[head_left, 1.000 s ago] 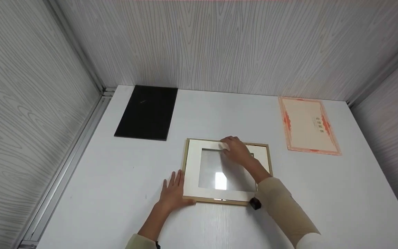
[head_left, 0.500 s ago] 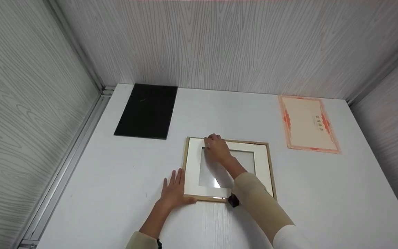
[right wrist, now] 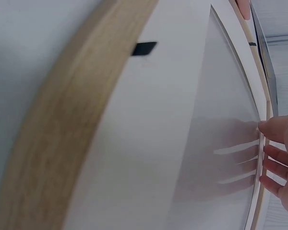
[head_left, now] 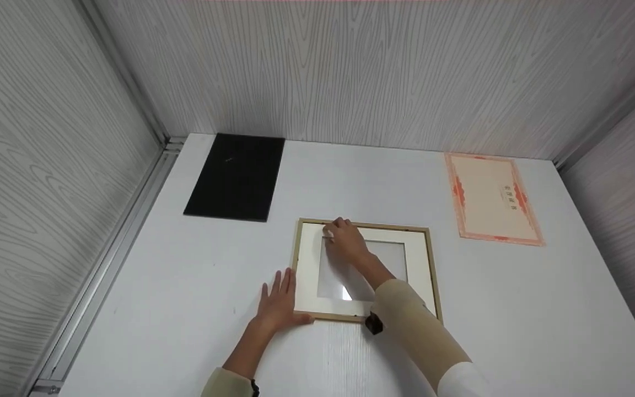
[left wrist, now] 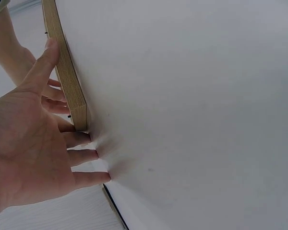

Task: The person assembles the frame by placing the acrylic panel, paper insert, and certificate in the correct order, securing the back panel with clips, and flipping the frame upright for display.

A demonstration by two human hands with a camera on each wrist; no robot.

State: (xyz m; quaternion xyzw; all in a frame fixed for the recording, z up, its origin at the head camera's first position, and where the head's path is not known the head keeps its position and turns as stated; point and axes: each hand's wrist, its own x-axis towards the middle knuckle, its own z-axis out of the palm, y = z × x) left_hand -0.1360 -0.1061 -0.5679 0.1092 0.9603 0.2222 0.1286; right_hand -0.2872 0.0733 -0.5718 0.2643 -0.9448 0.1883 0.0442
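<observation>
White tabletop (head_left: 516, 309) bears the picture frame (head_left: 389, 226) flat, long axis running left-to-right.

Frame (left wrist: 67, 67) light tan, wood-grained; mat (head_left: 418, 259) plain white; tabs (right wrist: 144, 48) black; flat panel (head_left: 235, 179) black with a small pale mark; sheet (head_left: 485, 198) cream, ornate orange-red border; counter (head_left: 516, 309) white; walls (head_left: 328, 71) grey, streaky woodgrain pattern; sleeves (head_left: 425, 331) beige

I have two hands (head_left: 277, 309) (head_left: 346, 241) at one frame (head_left: 432, 263), one mat (head_left: 416, 264) inside it. Beyond it lie one board (head_left: 236, 177) and one sheet (head_left: 485, 198).
</observation>
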